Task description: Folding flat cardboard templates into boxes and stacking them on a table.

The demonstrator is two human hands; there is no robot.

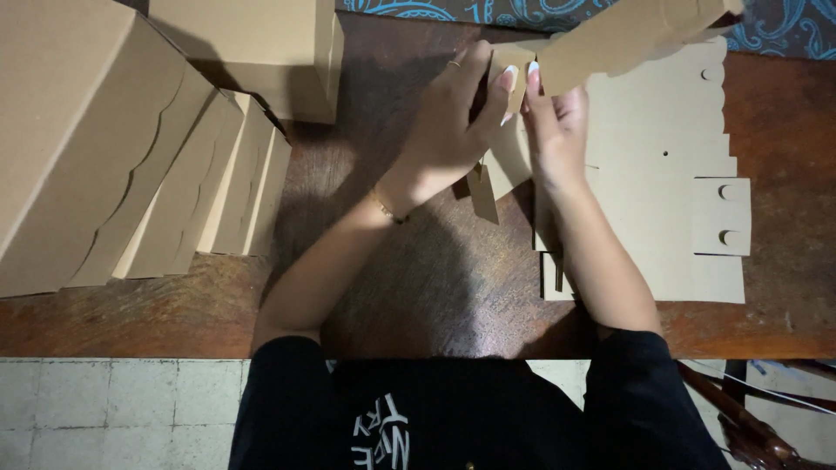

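Both hands, left (448, 130) and right (557, 130), pinch the far flap (512, 74) of a raised blank (627, 35); even fingertip pressure likely keeps the fold straight.

A brown cardboard box blank (627, 35) is held raised above the wooden table, tilted so that its long body slants up toward the far right corner of the view. It is partly folded, with a wavy cut edge along its lower side. Its near end flap (512, 74) is folded downward and pinched between the fingertips of both hands. A narrow cardboard tab (482, 193) is seen hanging below, just under the left hand.
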